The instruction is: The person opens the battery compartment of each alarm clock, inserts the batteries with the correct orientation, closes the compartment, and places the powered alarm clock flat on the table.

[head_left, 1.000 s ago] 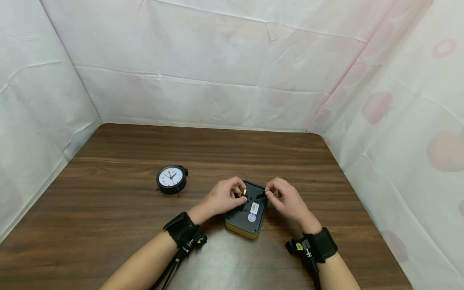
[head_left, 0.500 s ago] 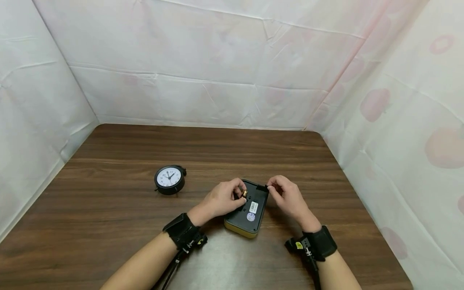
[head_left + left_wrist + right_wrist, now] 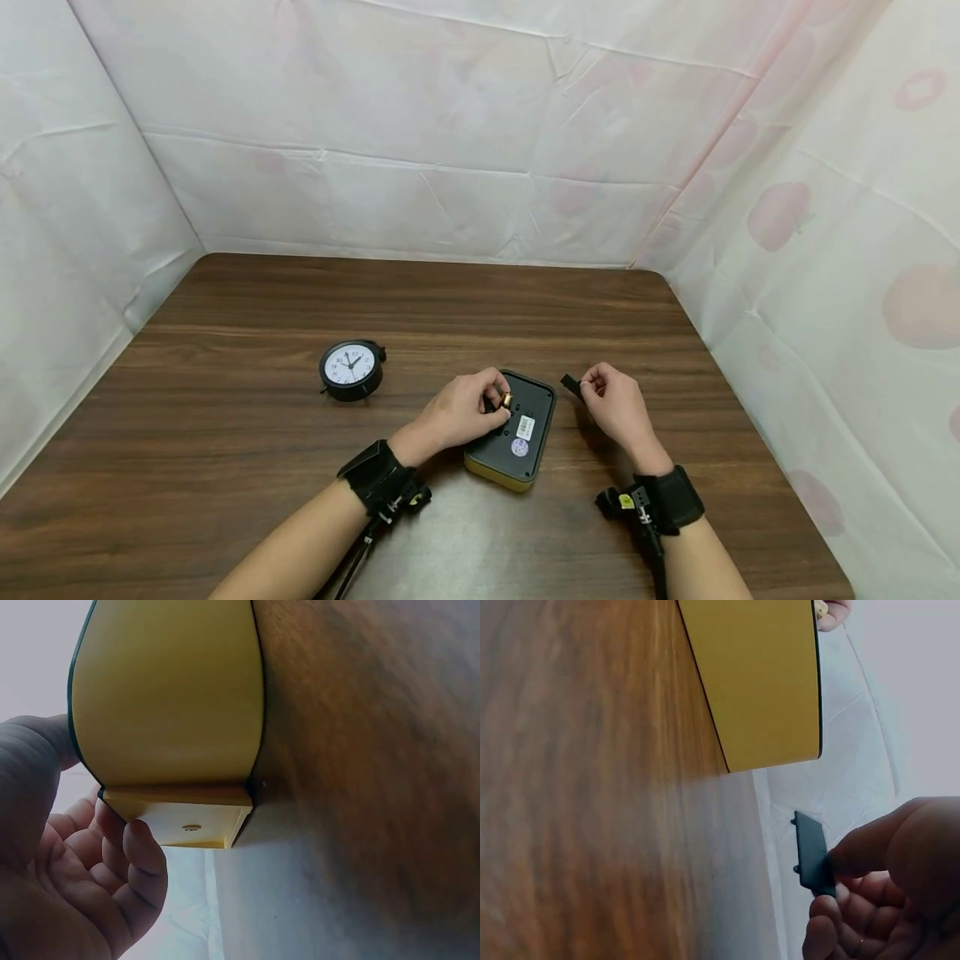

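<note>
Pinching a small gold piece [image 3: 507,400] in the left hand [image 3: 463,408], blocking part of the yellow-sided box [image 3: 497,455] between both hands; gripping a black cover [image 3: 811,847] in the right hand [image 3: 619,410]. Farther out, spotting a round clock [image 3: 350,366] left of the left hand, on the wooden table [image 3: 450,310].

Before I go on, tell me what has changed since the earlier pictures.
The right hand has moved to the right, away from the yellow-sided device, and now pinches a small black cover clear of it. The left hand stays at the device's other side with the gold-coloured piece, and the round clock stays put.
</note>
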Demonstrator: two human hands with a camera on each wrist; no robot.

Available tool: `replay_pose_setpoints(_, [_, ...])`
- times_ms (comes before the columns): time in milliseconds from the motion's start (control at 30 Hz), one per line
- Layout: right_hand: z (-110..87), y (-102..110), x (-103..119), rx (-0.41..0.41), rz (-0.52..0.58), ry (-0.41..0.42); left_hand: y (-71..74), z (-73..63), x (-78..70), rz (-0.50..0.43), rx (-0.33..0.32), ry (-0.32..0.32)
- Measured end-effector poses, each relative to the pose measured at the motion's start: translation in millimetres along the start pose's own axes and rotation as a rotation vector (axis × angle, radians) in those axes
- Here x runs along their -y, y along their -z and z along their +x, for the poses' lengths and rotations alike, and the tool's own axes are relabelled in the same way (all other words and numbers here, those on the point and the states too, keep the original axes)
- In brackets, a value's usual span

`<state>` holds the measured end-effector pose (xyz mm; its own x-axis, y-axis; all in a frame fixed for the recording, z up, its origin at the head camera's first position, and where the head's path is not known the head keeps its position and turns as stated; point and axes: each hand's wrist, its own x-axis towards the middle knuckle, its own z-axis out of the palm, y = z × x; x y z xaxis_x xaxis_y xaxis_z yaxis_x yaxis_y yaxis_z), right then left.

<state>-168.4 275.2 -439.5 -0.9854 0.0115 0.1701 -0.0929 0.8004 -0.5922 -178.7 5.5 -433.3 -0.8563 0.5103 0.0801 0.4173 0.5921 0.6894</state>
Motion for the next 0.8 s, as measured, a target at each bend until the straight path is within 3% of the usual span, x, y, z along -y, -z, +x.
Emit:
replay_pose_setpoints(333, [0.7,-1.2,-1.2,0.106,-0.08,-0.092,-1.3,0.5,-0.2,0.013,-0.016,-0.014])
replay_pose_setpoints(800, [1.2,-1.1,-6.6,0.194,-0.144,-0.144,-3.5,-0.9,0.7,0.059,-0.064,-0.055])
